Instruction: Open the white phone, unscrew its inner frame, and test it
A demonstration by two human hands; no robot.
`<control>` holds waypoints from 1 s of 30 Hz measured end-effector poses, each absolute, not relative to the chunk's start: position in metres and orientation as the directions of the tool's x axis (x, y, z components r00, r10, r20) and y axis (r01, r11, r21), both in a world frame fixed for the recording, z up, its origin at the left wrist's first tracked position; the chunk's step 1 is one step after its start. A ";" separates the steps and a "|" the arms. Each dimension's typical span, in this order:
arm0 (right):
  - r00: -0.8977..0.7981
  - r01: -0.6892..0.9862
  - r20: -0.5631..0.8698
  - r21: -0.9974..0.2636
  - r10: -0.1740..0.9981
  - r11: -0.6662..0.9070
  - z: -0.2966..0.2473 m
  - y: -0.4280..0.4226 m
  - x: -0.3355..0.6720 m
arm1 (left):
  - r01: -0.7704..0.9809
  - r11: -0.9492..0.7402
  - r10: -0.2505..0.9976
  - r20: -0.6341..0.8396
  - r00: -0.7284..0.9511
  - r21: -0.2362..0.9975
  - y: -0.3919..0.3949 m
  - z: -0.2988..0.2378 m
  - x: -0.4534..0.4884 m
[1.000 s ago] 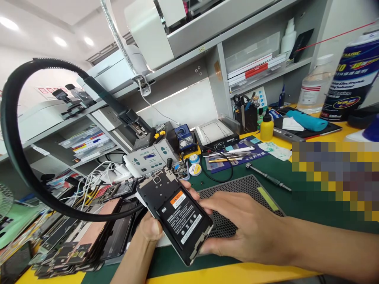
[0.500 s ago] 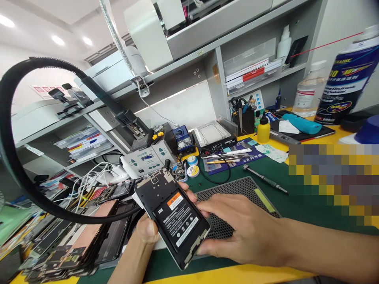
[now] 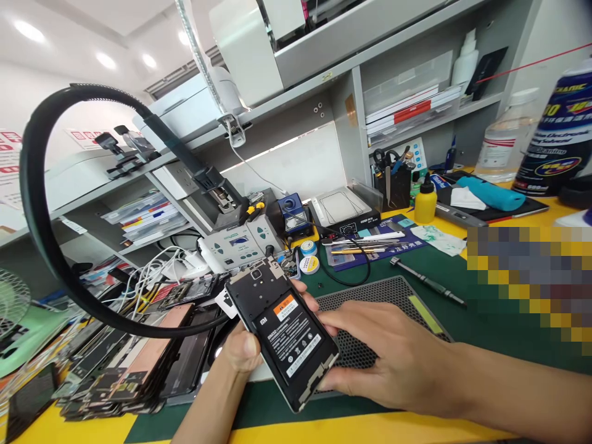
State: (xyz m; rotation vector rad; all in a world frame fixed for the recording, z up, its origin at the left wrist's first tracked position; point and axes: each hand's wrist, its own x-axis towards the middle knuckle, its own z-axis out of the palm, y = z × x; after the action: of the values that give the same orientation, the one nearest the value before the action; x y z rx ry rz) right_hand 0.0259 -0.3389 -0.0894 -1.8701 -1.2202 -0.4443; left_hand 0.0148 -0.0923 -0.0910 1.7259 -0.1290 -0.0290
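Observation:
A smartphone (image 3: 263, 296) without its back cover is held tilted above the bench, its inner side and labelled battery (image 3: 289, 339) facing me. My left hand (image 3: 243, 351) is closed around it, the thumb on the left edge and fingertips showing past the right edge. At the phone's lower right edge, my right hand (image 3: 383, 351) has its thumb and forefinger against the side, gripping it. The rest of the right fingers are curled and partly hidden. Behind the phone lies a grey pad with a honeycomb surface (image 3: 361, 348).
Stacked phone parts (image 3: 124, 370) lie at the left, under a thick black hose (image 3: 28, 185). A screwdriver (image 3: 428, 280) rests on the green mat (image 3: 481, 333). A yellow bottle (image 3: 424, 203), a tool holder (image 3: 391, 185) and a hot-air station (image 3: 238, 246) stand behind.
The whole scene has shifted slightly to the right in view as the camera turned left. Both hands keep the same hold on the smartphone.

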 end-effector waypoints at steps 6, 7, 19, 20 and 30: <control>0.469 0.868 0.652 -0.463 0.595 -0.178 -0.089 -0.341 0.025 | 0.021 0.134 -0.229 0.010 0.973 0.991 -0.095 -0.076 0.014; 0.470 0.868 0.650 -0.463 0.597 -0.179 -0.089 -0.341 0.025 | 0.041 0.139 -0.263 -0.003 0.965 0.989 -0.095 -0.074 0.015; 0.579 0.816 0.668 -0.478 0.469 -0.326 -0.090 -0.337 0.029 | 0.180 0.581 -0.403 0.088 0.911 0.794 -0.087 -0.070 0.028; 0.589 0.808 0.670 -0.481 0.452 -0.341 -0.090 -0.336 0.029 | 0.159 0.617 -0.351 0.089 0.932 0.771 -0.084 -0.070 0.030; 0.803 0.485 0.570 -0.458 0.173 -0.744 -0.045 -0.379 0.075 | 0.036 0.658 0.036 -0.080 0.996 0.753 -0.087 -0.053 0.046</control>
State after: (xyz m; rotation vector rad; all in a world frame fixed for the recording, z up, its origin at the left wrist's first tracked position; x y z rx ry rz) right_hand 0.0749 -0.3786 -0.0448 -2.3771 -0.4847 -0.6728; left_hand 0.0461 -0.0873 -0.0531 0.8536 0.0903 0.0002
